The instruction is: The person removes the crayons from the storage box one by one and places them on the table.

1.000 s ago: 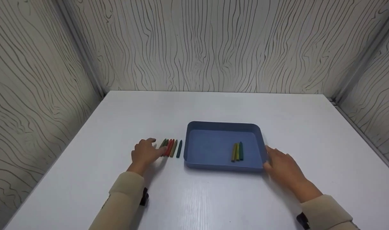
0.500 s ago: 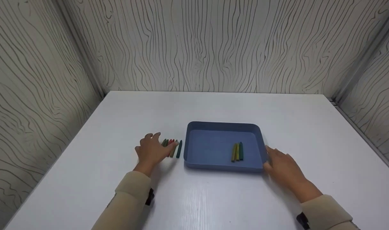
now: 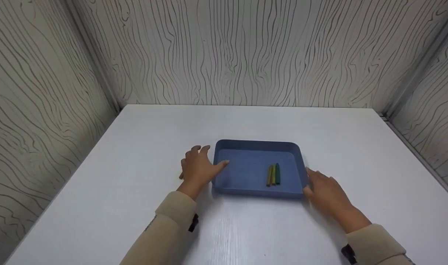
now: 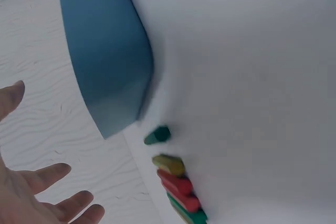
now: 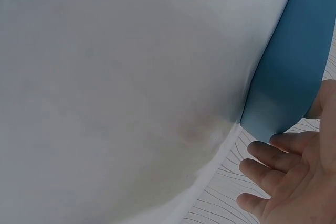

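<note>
Moved left hand (image 3: 198, 165) rightward over crayons (image 4: 178, 183) to mid-frame, with fingers spread and empty; pinching blue tray (image 3: 257, 193) at right of centre with right hand (image 3: 327, 191).

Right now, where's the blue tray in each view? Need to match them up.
Head: blue tray just right of and below centre, right hand at its right side.
Left wrist: tray upper left, running in from the top edge, crayons beyond its lower end.
Right wrist: tray upper right, running down to the right hand's fingers.
Shared landmark: the line-patterned wall beyond the tabletop.
</note>
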Available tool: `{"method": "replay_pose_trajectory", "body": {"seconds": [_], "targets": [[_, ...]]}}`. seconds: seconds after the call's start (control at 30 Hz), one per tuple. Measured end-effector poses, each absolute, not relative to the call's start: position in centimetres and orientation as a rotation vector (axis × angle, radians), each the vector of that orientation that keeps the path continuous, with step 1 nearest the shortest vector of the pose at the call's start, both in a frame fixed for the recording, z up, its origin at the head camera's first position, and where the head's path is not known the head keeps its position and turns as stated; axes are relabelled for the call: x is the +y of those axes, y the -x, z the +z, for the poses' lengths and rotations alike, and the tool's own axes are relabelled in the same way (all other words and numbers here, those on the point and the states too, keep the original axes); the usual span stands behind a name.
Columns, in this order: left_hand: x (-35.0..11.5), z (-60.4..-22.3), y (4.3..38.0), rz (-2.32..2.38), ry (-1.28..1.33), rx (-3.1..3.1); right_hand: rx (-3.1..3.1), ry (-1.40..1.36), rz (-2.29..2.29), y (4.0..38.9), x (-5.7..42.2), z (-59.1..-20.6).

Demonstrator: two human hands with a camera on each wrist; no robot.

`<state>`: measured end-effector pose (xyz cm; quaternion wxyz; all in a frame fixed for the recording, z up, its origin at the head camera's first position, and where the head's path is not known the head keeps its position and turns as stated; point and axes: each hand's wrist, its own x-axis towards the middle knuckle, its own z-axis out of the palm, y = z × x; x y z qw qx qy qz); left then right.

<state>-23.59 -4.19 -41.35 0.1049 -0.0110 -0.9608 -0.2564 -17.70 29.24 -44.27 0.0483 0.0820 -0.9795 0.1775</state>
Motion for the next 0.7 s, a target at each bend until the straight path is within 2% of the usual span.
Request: {"method": "replay_pose_trajectory", "body": {"seconds": [0.33, 0.7], "targets": [[0.0, -41.5, 23.3, -0.750, 0.186, -2.823, -3.000, -0.225, 0.550, 17.5, 29.2, -44.2], [4.2, -42.1, 23.0, -0.754, 0.242, -2.881, -2.996, -0.231, 0.563, 17.7, 29.2, -44.1]]}}
